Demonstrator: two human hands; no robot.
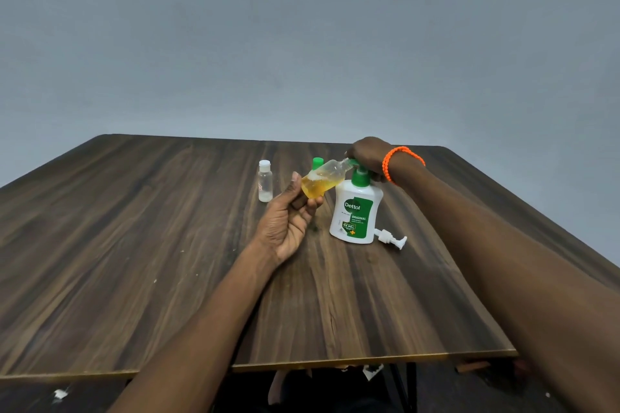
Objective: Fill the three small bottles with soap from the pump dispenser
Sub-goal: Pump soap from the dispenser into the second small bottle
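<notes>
A white soap dispenser (355,214) with a green pump head stands on the wooden table (167,245). My right hand (367,156), with an orange band at the wrist, rests on the pump head. My left hand (288,221) holds a small clear bottle (322,181) tilted, its mouth against the pump spout; amber soap fills its lower half. Farther left, a clear small bottle (265,184) with a white cap stands upright and looks nearly empty. A green cap (317,163) shows behind the held bottle; what it sits on is hidden.
A loose white pump head (391,238) lies on the table just right of the dispenser's base. The table's near edge (369,362) runs below my forearms, with a seam between two tabletop panels. A plain grey wall stands behind.
</notes>
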